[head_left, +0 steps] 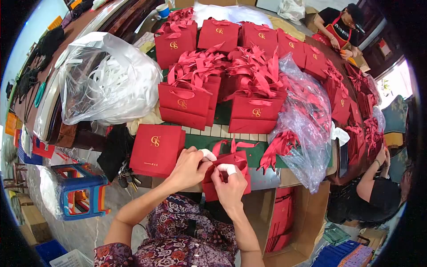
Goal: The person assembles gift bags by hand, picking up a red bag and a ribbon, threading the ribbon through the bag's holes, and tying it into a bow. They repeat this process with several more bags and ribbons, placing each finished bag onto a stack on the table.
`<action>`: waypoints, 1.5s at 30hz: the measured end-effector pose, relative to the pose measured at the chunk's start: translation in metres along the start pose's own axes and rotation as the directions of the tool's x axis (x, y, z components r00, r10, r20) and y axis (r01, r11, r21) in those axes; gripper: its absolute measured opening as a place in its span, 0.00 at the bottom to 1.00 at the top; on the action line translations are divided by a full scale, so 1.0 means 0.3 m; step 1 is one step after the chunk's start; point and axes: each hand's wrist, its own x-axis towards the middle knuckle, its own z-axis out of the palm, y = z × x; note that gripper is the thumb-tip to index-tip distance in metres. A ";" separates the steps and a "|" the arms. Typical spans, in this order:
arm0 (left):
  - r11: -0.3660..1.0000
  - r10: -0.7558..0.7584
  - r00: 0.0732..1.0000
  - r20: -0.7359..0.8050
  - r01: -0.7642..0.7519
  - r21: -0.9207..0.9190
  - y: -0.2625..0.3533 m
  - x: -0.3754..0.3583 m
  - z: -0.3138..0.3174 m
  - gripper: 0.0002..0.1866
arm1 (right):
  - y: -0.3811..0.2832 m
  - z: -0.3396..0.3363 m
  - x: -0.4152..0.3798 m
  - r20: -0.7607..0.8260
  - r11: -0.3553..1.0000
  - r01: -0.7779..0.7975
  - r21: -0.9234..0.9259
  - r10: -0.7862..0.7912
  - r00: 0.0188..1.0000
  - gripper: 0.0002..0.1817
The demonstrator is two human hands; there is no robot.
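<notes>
Meanwhile both hands, left hand [189,168] and right hand [229,187], pinch a red bag [231,161], finished bags [222,84] crowding behind.

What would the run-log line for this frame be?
left hand: grip on red gift bag | right hand: grip on same bag, fingertip taped | flat red bags beside left hand | ribbon sack to right

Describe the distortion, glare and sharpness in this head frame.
Head view: strong fisheye with black corners, so the table edge curves; daylight blows out the window at right; glare on the clear plastic bag; both hands and the red bag they hold look sharp.
</notes>
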 end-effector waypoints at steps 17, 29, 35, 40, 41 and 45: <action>0.990 0.128 0.974 -0.185 -0.114 0.086 0.052 -0.023 0.014 0.09 | -0.007 -0.014 0.003 -0.069 0.975 0.180 -0.129 -0.190 0.979 0.08; 0.996 0.071 0.978 -0.195 -0.078 -0.032 0.027 -0.035 0.041 0.07 | 0.009 -0.003 -0.029 0.009 0.997 0.050 -0.051 -0.049 0.999 0.09; 0.989 0.146 0.976 -0.160 -0.138 0.060 -0.008 -0.034 0.062 0.08 | 0.026 -0.028 0.013 0.174 0.955 -0.248 0.165 0.219 0.960 0.10; 0.965 0.230 0.958 -0.168 -0.202 0.168 -0.004 -0.039 0.071 0.10 | 0.003 -0.037 0.013 0.198 0.929 -0.335 0.156 0.303 0.932 0.10; 0.963 0.217 0.963 -0.162 -0.184 0.194 0.002 -0.041 0.070 0.10 | -0.022 -0.043 0.006 0.190 0.961 -0.262 0.084 0.243 0.951 0.11; 0.955 0.249 0.949 -0.195 -0.206 0.215 -0.009 -0.049 0.087 0.11 | 0.034 0.002 -0.029 0.024 0.980 0.190 -0.059 -0.189 0.982 0.12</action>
